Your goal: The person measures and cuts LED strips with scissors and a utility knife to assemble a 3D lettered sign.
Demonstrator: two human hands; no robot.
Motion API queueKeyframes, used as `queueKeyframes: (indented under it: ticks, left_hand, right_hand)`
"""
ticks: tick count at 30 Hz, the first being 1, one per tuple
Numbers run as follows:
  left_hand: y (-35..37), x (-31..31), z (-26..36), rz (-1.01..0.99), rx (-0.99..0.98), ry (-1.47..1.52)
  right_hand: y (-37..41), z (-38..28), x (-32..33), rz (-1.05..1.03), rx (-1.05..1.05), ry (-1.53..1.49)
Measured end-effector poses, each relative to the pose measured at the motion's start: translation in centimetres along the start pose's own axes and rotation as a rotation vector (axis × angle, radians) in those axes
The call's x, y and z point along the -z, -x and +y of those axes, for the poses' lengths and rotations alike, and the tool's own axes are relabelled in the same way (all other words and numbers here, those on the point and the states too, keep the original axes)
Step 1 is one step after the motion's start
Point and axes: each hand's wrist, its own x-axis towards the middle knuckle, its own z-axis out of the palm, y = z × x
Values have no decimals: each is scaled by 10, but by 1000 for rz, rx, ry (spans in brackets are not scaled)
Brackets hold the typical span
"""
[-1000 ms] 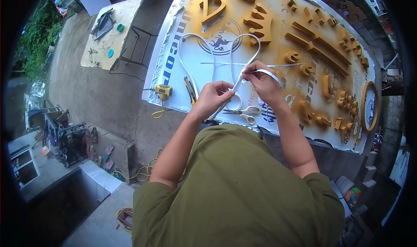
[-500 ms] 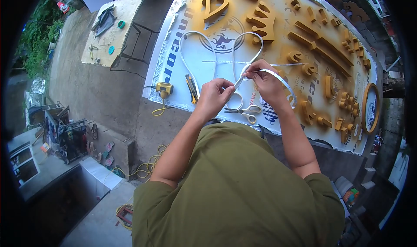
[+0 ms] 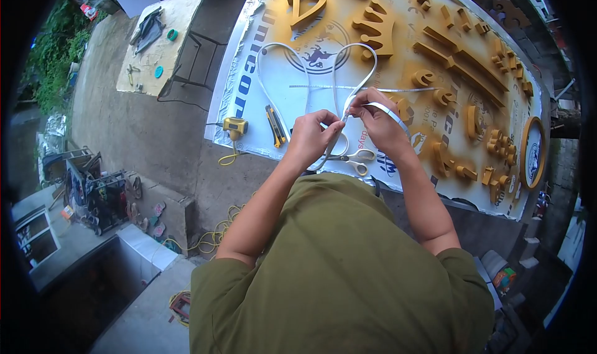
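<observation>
Shirt (image 3: 339,260), olive, nearest. White strip (image 3: 375,60), narrow and flexible, gripped above the board's near side, two loops lying just beyond; step in hand appears to be working it by fingertip where the loops meet, next move seeming to call for a steady pinch, loops undisturbed. Left hand (image 3: 311,135): back upward, forearm angled inward, thumb and forefinger nearly together on the strip. Right hand (image 3: 380,127): wrist bent inward, thumb and forefinger pinched on the same strip, close beside the left. Scissors (image 3: 351,160), pale-handled, partly hidden. Cutter (image 3: 275,127), yellow and black, left of both hands. Tape measure (image 3: 235,127), yellow, at the edge. Board (image 3: 258,144), white, printed. Crown (image 3: 379,30), gold, beyond the loops. Side table (image 3: 143,80), farthest, left.
</observation>
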Motion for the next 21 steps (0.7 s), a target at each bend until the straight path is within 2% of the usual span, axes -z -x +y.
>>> queueKeyframes:
  ticks: [8, 11, 14, 19, 21]
  left_hand:
    - [4, -10, -7, 76, 43, 25]
    - [7, -20, -10, 159, -41, 25]
    - [10, -28, -12, 213, 4, 40]
    - [9, -27, -16, 180, 85, 177]
    - [6, -29, -24, 183, 111, 245]
  right_hand:
    - [3, 4, 5, -66, -129, -44]
    - [3, 4, 6, -87, -159, -71]
    - [2, 2, 6, -114, -147, -70]
    - [4, 5, 7, -108, -209, -174]
    - [3, 4, 10, -139, -226, -122]
